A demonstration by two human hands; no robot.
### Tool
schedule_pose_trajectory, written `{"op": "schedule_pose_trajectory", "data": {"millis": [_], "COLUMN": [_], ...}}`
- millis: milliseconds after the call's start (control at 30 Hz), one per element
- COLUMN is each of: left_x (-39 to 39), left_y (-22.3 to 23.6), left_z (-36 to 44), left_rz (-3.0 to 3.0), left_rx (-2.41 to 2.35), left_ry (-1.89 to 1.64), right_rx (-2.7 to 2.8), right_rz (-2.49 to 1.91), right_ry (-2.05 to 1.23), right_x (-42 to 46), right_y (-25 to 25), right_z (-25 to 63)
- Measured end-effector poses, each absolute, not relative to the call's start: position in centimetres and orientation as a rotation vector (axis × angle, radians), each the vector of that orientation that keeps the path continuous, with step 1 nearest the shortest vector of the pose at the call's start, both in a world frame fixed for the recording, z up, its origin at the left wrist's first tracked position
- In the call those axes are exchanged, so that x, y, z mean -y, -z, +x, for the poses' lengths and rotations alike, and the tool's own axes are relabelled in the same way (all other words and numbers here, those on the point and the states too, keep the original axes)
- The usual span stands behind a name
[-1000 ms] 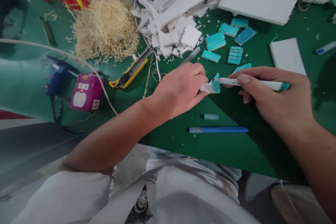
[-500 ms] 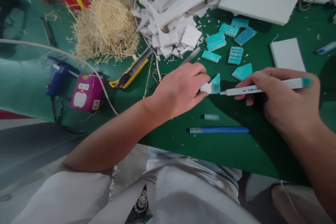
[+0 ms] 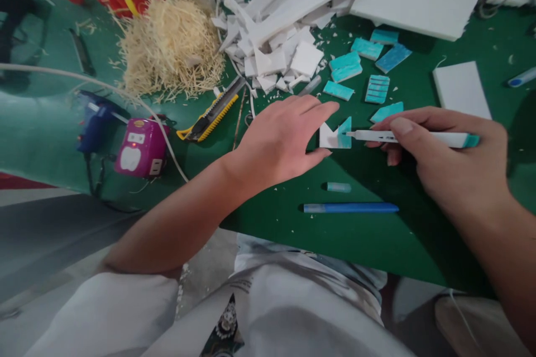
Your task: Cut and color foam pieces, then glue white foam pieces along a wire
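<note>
My right hand (image 3: 450, 148) grips a white marker pen (image 3: 414, 136) with a teal end, its tip on the coloured part of a small notched foam piece (image 3: 330, 138). That piece lies on the green table, teal on its right side and white on its left. Beside its left edge is my left hand (image 3: 285, 142), thumb and fingers spread apart around it. Several teal foam pieces (image 3: 345, 67) lie beyond, one pointed piece (image 3: 387, 112) close to my right fingers. A pen cap (image 3: 338, 187) and a blue pen (image 3: 350, 208) lie nearer to me.
White foam scraps (image 3: 272, 50) and a heap of straw-like shreds (image 3: 173, 44) cover the back. A yellow utility knife (image 3: 213, 111), a blue glue gun (image 3: 98, 117) and a magenta power socket (image 3: 142, 146) lie left, with a white cable (image 3: 62, 71) crossing. A white foam block (image 3: 462, 89) lies right.
My left fingers have opened and let go of the notched foam piece. The marker tip has moved left and up from the piece's right edge onto its teal part.
</note>
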State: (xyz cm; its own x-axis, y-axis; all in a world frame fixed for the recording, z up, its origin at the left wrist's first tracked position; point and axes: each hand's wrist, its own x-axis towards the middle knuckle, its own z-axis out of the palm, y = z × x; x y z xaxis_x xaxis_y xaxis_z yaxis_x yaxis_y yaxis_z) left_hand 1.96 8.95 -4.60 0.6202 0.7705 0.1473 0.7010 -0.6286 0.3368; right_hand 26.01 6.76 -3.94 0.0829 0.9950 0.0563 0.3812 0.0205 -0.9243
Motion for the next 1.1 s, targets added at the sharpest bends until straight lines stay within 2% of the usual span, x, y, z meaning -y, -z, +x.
{"op": "schedule_pose_trajectory", "data": {"millis": [1100], "left_x": [-9.1], "left_y": [5.4], "left_z": [2.0], "left_rz": [2.641], "left_rx": [-1.187], "left_ry": [-0.416], "right_rx": [1.462], "right_rz": [-1.552], "right_ry": [-0.925], "right_x": [-6.6], "right_y": [3.6], "right_z": [25.8]}}
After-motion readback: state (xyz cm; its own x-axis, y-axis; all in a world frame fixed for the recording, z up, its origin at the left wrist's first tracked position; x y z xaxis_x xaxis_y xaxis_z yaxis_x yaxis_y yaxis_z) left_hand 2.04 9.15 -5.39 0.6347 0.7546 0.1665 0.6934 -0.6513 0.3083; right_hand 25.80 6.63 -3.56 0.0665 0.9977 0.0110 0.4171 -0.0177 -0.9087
